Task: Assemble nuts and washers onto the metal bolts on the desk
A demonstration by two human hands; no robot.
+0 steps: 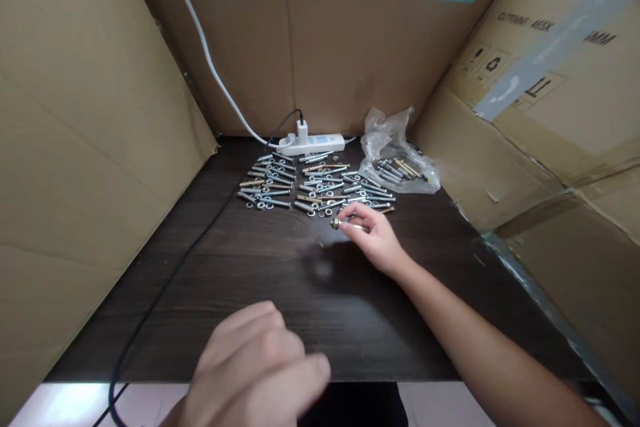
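Note:
My right hand (377, 237) is above the middle of the dark table, its thumb and fingers closed on a metal anchor bolt (335, 223). A nut and washer sit at the bolt's left end, and its shank runs back under my fingers. Close to the camera, at the table's front edge, my left hand (253, 363) is blurred, with its fingers curled in. Whatever its palm may hold is hidden. Beyond my right hand lie groups of loose bolts, sleeves, nuts and washers (323, 188), with another cluster (270, 180) to their left.
A clear plastic bag (387, 127) with more bolts in it lies at the back right. Against the back cardboard stands a white power strip (325, 143) with a plugged-in charger. A black cable (183, 257) crosses the table's left side. Cardboard walls (75, 113) enclose three sides.

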